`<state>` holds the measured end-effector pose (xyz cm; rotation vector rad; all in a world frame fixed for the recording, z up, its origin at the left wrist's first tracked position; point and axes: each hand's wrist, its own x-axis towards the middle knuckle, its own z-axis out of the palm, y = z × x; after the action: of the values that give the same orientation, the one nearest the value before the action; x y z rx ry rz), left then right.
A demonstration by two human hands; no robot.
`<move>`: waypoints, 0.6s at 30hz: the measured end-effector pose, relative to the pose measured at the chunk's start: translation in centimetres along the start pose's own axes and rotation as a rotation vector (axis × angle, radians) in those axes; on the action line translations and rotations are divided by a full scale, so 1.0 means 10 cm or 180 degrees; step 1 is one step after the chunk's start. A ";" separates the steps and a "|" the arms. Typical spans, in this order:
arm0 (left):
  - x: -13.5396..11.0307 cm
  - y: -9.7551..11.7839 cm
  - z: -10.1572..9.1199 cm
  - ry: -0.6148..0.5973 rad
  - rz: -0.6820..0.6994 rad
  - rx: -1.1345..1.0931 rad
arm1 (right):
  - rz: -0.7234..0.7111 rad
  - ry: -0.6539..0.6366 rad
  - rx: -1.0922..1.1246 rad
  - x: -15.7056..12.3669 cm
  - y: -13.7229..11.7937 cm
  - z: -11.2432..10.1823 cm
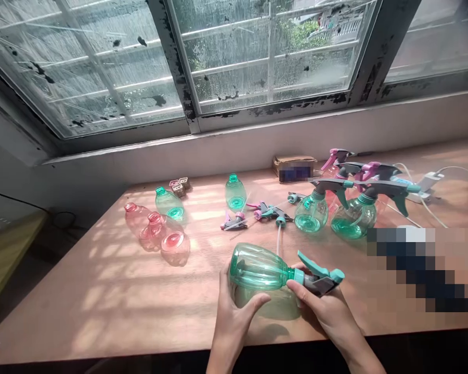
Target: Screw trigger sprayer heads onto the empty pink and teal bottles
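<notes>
We find one table (132, 306) carrying the loose items. The held bottle (259, 266) lies sideways above its near edge, spray head (320, 283) at its neck. Our left hand (234, 317) cups its base; our right hand (331, 307) grasps the collar (298, 277). We judge this step best done with the base steady and the collar turned squarely. Counted towards the right edge: two green sprayers (353, 219); pink sprayers (337, 154) overlap behind, number uncertain. Towards the left and far edges: two green bottles (234, 193), two pink bottles (154, 232). Mid-table: loose heads (273, 212), too tangled to count. By the far left corner: three blocks (178, 190).
</notes>
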<state>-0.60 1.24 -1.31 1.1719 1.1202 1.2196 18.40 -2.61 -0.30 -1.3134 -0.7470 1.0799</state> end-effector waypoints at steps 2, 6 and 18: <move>-0.01 0.01 0.00 0.0228 0.0038 0.0079 | -0.0020 -0.0047 -0.0359 -0.04 -0.02 0.00; 0.00 0.08 -0.01 0.0368 -0.0011 0.0126 | 0.0020 -0.0139 -0.0605 -0.04 -0.02 -0.02; 0.01 0.03 0.05 -0.0081 0.0053 -0.0021 | 0.0101 -0.0031 0.0474 -0.01 0.09 -0.03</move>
<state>-0.12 1.28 -0.94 1.1909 1.0887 1.2168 18.51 -2.88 -1.19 -1.1973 -0.6423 1.1460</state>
